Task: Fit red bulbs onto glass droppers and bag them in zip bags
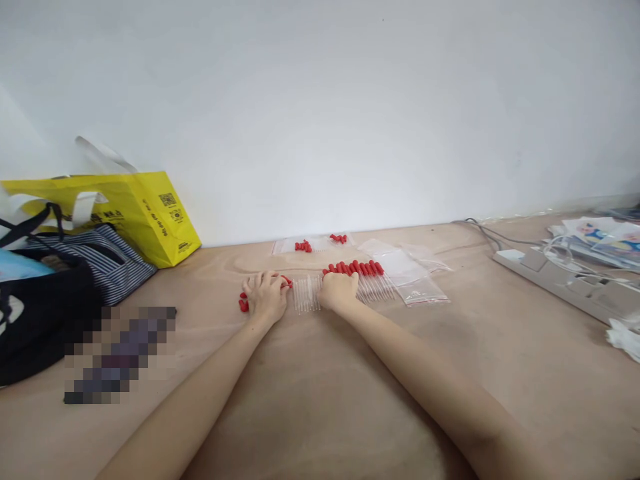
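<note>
My left hand (267, 295) rests low on the table, fingers curled, with a red rubber bulb (287, 281) at its thumb and index fingertips. More loose red bulbs (243, 303) lie at its left side, partly under the fingers. Right of it is a row of thin clear tubes (306, 295) without bulbs. My right hand (339, 291) is closed over the right end of that row; its fingertips are hidden, so what it grips does not show. Beyond it lies a row of clear droppers with red bulbs (367, 269) on their far ends.
Clear zip bags (423, 292) lie right of the droppers. Near the wall are small piles of red bulbs (303, 247) on plastic bags. A white power strip (565, 283) with cables sits at right. A yellow bag (150, 220) and a dark bag (50, 320) stand at left.
</note>
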Tool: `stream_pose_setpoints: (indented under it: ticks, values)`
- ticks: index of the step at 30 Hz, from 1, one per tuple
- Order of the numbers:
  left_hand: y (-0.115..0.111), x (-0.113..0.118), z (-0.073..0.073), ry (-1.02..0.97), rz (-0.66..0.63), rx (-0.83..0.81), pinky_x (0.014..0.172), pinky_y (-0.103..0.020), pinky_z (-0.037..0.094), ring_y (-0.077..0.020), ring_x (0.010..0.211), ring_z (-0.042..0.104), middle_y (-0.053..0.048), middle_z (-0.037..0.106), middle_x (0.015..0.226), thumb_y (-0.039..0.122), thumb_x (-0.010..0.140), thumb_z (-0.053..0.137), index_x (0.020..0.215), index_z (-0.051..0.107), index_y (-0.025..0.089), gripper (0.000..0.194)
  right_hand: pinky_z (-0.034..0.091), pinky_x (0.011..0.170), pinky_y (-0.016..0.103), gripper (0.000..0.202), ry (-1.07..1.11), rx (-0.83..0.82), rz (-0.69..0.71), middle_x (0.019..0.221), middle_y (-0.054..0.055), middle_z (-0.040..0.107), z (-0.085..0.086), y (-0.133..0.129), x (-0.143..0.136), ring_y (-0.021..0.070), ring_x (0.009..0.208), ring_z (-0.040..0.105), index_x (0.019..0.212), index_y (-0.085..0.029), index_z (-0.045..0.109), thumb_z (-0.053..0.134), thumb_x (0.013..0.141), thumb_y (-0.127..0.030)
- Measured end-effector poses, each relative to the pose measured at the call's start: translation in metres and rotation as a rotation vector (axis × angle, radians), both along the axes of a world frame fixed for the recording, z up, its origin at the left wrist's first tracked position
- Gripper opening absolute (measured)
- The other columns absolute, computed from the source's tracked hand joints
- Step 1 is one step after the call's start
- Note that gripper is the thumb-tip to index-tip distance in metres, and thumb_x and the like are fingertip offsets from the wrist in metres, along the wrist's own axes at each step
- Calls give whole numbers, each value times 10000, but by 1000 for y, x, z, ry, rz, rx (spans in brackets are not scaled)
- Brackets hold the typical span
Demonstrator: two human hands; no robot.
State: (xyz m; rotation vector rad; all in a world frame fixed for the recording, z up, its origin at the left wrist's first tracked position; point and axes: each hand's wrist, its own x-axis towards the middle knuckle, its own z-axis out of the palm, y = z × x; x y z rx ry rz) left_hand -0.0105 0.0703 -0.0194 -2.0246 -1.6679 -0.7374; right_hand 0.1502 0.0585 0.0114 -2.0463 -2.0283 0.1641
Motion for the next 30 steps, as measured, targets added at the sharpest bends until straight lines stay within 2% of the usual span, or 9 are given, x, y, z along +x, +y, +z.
stream_pose_setpoints:
  ticks: [4,8,11,15,17,19,23,26,30]
  values:
    - [-4,1,4,-20,3,24,890,-458,209,-264,966,440,-58,580,990,248,778,466,755,584,213,125,229,801,400,203,9,-23,-9,827,115,655,1,3,-2,229,779,590,792,-152,642,518,681,-269]
    - [-19,-1,8,-73,-25,79,877,-433,235,-248,932,469,-61,605,939,278,804,441,803,572,196,155,229,818,415,246,15,-40,-6,847,117,651,0,3,-2,232,793,586,789,-152,642,488,717,-330]
    - [-39,-2,9,-96,-135,101,872,-431,238,-234,895,498,-48,629,871,268,803,445,789,561,192,140,227,827,411,239,14,-30,0,840,116,650,1,1,-2,224,790,582,782,-146,641,481,725,-314]
    - [-69,0,9,-38,-306,10,910,-446,187,-203,852,535,-18,641,779,240,800,450,767,548,199,111,251,800,380,236,18,40,29,822,116,647,2,-8,8,222,802,563,781,-143,641,468,745,-300]
    - [-81,3,10,-26,-360,-37,927,-456,159,-196,834,542,-6,644,749,246,796,462,753,556,209,110,277,754,342,238,63,133,108,791,100,645,0,-18,20,211,793,547,741,-153,642,464,762,-309]
    - [-89,6,11,-23,-397,-85,934,-459,147,-187,816,545,5,648,745,252,796,470,749,565,219,110,290,704,298,230,145,246,249,755,65,634,-5,-30,37,183,763,526,704,-170,635,481,772,-326]
    - [-94,9,13,-24,-441,-165,941,-462,133,-165,782,548,20,651,771,253,799,476,775,576,234,105,281,643,263,219,243,379,521,613,23,567,-22,-56,75,139,666,468,686,-182,631,517,786,-340]
    - [-91,8,12,-32,-451,-203,926,-460,150,-169,802,542,17,654,791,271,802,477,790,584,245,111,270,639,270,207,233,372,576,592,11,553,-33,-67,95,137,657,446,686,-209,653,537,781,-351]
    - [-87,7,11,-39,-448,-253,892,-448,198,-182,841,534,5,650,838,291,791,490,818,597,254,117,274,649,274,175,207,334,551,591,2,559,-41,-66,105,138,663,446,716,-261,680,560,762,-380]
